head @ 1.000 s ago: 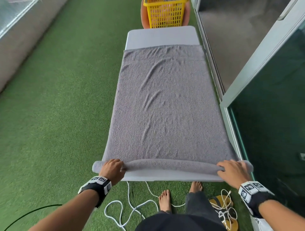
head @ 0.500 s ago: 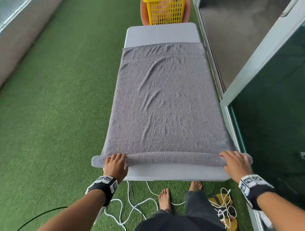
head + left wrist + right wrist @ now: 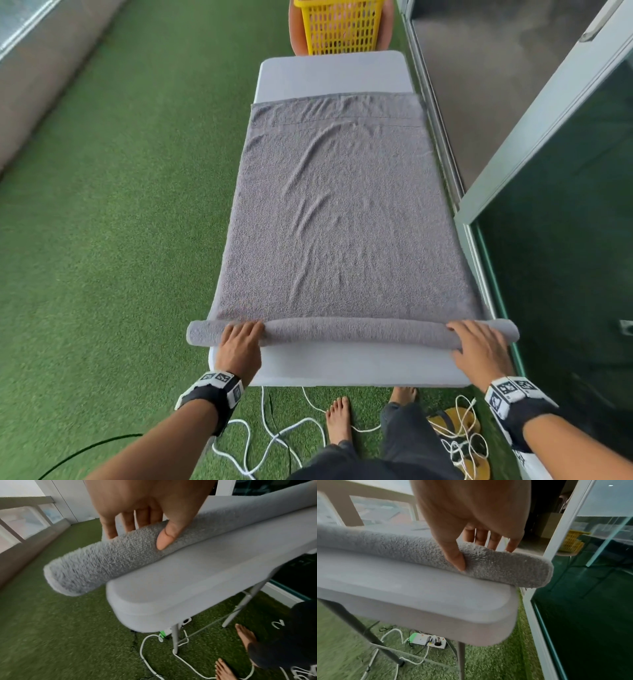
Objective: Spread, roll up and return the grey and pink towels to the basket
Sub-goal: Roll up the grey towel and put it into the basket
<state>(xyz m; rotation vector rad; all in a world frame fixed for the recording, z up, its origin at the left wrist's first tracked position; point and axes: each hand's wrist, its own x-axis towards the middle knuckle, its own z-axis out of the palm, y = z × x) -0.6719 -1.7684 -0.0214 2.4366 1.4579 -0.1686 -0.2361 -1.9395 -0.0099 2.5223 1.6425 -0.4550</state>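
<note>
A grey towel (image 3: 342,212) lies spread along a white folding table (image 3: 329,72). Its near end is wound into a roll (image 3: 352,330) whose ends overhang both table sides. My left hand (image 3: 241,337) grips the roll near its left end, fingers over the top and thumb on the near side (image 3: 137,536). At the right end my right hand (image 3: 476,339) holds the roll the same way (image 3: 474,554). A yellow basket (image 3: 339,27) stands on a chair beyond the far end. No pink towel shows.
A glass sliding door and its frame (image 3: 513,144) run close along the table's right side. White cables (image 3: 274,442), a power strip (image 3: 428,641), sandals (image 3: 455,425) and my bare feet (image 3: 337,418) are on the green turf below. A low wall (image 3: 44,68) lies at left.
Both hands have pushed the roll away from the table's near edge. The roll is thicker, and more bare table shows in front of it.
</note>
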